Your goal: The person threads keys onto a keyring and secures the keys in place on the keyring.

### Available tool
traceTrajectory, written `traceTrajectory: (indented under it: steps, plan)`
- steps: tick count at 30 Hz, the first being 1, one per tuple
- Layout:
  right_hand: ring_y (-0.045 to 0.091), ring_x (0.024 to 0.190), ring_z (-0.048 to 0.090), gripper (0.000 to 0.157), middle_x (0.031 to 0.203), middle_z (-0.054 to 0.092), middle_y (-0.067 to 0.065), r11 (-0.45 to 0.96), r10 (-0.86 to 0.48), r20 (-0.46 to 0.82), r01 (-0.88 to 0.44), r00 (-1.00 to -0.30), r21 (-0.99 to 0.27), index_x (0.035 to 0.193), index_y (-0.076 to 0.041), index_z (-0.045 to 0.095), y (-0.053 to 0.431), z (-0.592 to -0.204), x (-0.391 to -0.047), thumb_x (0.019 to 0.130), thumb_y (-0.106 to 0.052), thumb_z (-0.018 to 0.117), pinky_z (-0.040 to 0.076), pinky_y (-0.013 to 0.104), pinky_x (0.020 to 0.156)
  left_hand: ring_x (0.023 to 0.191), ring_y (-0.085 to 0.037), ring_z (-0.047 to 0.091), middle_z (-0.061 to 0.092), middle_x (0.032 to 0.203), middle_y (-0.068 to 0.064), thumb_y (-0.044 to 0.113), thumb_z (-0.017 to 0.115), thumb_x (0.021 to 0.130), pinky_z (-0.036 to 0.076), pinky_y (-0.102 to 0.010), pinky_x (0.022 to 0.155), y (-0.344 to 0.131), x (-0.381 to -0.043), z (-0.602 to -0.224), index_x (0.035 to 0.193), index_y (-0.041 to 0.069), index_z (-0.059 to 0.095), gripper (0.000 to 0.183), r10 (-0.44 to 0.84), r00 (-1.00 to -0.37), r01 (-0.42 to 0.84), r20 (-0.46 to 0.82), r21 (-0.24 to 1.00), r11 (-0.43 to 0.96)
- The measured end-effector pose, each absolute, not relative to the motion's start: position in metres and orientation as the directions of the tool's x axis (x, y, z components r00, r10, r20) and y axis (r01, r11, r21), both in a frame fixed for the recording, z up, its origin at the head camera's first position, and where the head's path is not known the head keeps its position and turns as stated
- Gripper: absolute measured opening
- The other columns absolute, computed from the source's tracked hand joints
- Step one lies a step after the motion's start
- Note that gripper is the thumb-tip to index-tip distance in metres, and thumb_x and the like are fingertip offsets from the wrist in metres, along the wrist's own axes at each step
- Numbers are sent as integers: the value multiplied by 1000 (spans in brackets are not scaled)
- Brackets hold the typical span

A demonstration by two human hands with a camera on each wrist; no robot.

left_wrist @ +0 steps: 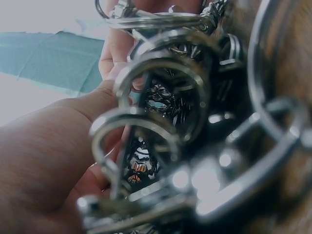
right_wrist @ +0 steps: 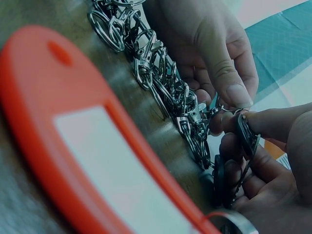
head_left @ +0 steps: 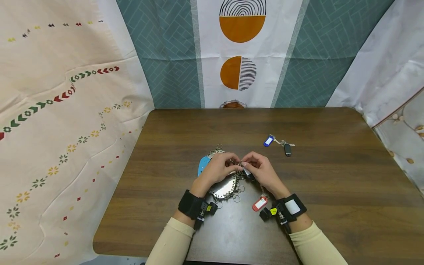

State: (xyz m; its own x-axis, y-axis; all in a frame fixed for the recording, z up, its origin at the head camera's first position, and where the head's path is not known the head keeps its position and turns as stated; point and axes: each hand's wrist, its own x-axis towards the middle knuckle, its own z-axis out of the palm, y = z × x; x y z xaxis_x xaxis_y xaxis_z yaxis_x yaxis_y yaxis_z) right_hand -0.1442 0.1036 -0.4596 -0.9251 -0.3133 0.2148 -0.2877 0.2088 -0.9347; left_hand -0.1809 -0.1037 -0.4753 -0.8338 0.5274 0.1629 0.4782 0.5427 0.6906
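Note:
A shiny round metal piece [head_left: 223, 189] lies on the table, its edge crowded with swivel clasps [right_wrist: 168, 92] and rings. Above its upper right edge my left hand [head_left: 218, 167] pinches a small ring [right_wrist: 239, 111] between thumb and fingers. Opposite it, fingertips almost meeting, my right hand [head_left: 263, 171] grips a key [right_wrist: 246, 170] with a dark key tag [right_wrist: 218, 178]. Fingers partly hide where ring and key meet. Blurred rings [left_wrist: 161, 73] fill the left wrist view. Below my right hand is a red key tag [head_left: 260, 203] with a white label.
Farther back on the wooden table [head_left: 331, 165] lie a blue key tag [head_left: 269, 141] and a dark key tag [head_left: 287, 149], with keys. A light blue flat piece [head_left: 202, 164] shows left of my left hand. Patterned cloths [head_left: 172, 55] hang behind the table.

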Motion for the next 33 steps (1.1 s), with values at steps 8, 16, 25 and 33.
traceTrajectory:
  steps: [8,16,25,33]
  plan:
    - [40,79,56,9,98,69,29,200,-319,221,-294,-921,-935,107,9,64,103,-461,-143,100,5,60,46,23,66,76,-4,63,72,94,6,39,74,93,55,-25,68,-104,-180,-476,108,22,72,22,528,-836,468,149,697,543]
    - [31,80,60,8,98,71,25,195,-316,249,-319,-916,-927,107,3,66,108,-487,-156,100,2,61,47,23,65,75,-5,63,72,92,4,38,73,94,54,-24,66,-104,-182,-475,106,21,72,21,538,-823,499,180,681,536]
    - [22,81,61,4,97,72,13,201,-318,227,-299,-921,-933,105,-8,68,112,-496,-162,101,-9,65,48,25,66,76,-5,62,71,92,5,40,73,94,54,-25,68,-104,-182,-475,105,22,72,21,536,-826,496,175,676,544]
    - [22,80,59,5,97,72,13,217,-320,224,-301,-921,-928,105,-8,67,112,-495,-162,102,-9,64,47,26,67,77,-5,62,71,91,6,42,71,95,54,-26,68,-105,-182,-475,104,23,72,21,540,-824,495,170,680,541]
